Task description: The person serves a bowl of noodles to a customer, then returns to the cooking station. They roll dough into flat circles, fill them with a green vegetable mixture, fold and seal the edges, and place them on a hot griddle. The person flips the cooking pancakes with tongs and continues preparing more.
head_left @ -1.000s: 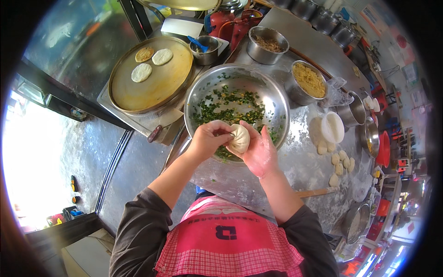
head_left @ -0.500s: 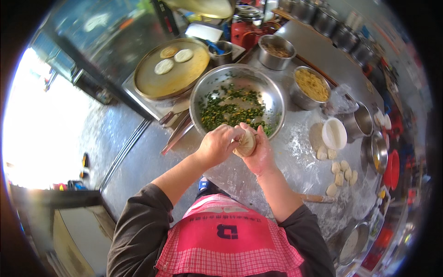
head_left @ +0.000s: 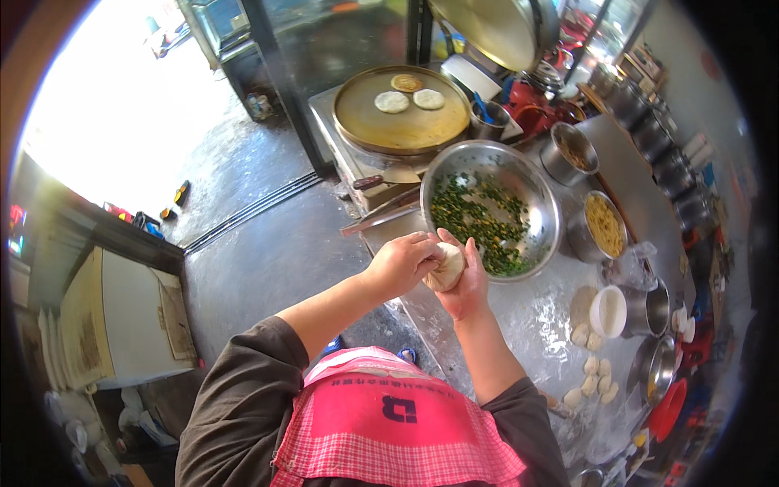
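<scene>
A round of pale dough point(head_left: 447, 274), gathered into a bun with pleats at its top, is between my hands near the rim of a wide steel bowl point(head_left: 542, 195). My left hand point(head_left: 401, 265) pinches its edge with closed fingertips. Underneath and along its right side, my right hand point(head_left: 468, 286) cups the bun, palm up and dusted with flour. Chopped green leaves with yellow bits point(head_left: 479, 215) lie in the bowl just beyond my hands. What is inside the bun is hidden.
A round griddle point(head_left: 369, 130) with three flat cakes point(head_left: 392, 101) stands beyond the bowl. A spatula point(head_left: 398, 176) lies beside it. To the right are a pot of yellow filling point(head_left: 604, 229), a white bowl point(head_left: 608, 312), several dough pieces point(head_left: 591, 366) and a rolling pin point(head_left: 557, 405).
My view has turned left, so the bowl and griddle sit farther right in the picture. Both hands stay on the bun, which has tilted slightly; the left fingers still pinch its edge.
</scene>
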Motion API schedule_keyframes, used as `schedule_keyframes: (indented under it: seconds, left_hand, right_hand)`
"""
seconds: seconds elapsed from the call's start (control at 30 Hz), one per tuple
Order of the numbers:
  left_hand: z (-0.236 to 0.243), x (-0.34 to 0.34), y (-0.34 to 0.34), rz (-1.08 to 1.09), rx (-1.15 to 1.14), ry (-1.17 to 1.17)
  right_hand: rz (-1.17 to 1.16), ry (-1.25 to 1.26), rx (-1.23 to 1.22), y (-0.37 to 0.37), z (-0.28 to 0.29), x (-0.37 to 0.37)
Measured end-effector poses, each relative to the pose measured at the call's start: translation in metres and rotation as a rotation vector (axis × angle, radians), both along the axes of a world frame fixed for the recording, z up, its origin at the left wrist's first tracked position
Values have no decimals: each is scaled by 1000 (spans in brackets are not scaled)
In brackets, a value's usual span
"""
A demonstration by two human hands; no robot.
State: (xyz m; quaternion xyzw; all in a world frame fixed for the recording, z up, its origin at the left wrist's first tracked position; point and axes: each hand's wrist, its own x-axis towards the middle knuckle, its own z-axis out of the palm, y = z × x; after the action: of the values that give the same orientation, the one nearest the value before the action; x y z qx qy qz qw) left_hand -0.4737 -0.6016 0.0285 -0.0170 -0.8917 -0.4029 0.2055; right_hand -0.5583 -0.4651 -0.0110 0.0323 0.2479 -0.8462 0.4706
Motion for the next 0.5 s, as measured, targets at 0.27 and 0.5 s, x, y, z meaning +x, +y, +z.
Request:
schedule_keyframes:
  seconds: [0.27,0.5]
  left_hand:
    - [-29,97,-96,224,803,-187]
    - [-54,224,-219,532,271,88]
  right_hand:
    - [221,-35,-1,-114,-5,63]
    - [427,41,116,-279,-14,176]
